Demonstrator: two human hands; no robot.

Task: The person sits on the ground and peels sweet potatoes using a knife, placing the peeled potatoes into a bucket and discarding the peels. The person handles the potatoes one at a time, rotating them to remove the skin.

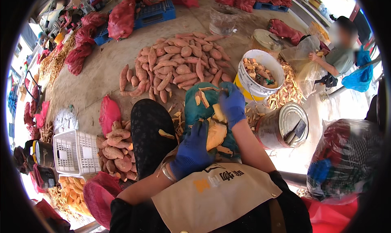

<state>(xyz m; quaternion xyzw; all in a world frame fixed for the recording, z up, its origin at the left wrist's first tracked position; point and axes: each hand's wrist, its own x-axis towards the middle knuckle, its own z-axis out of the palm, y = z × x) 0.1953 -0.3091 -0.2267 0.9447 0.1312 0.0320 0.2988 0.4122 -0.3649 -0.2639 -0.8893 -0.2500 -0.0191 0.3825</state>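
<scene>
My left hand (195,153), in a blue knit glove, holds a partly peeled sweet potato (217,134) low over my lap, its orange flesh showing. My right hand (232,104), in a matching glove, is closed at the far side of the sweet potato. A narrow dark blade (220,122), apparently a knife's, lies against the flesh by that hand; its handle is hidden in the glove. A thick slice (218,112) stands at the blade. Under both hands is a green cloth-like bundle (195,106), with strips of peel (204,99) on top.
Unpeeled sweet potatoes (183,62) are heaped ahead. At right stand a white bucket of peelings (259,71) and a tin drum (284,126) with a cleaver-like blade (300,128) on its lid. A white crate (76,152) and peeled sweet potatoes (73,193) lie left. Another person (339,49) sits at right.
</scene>
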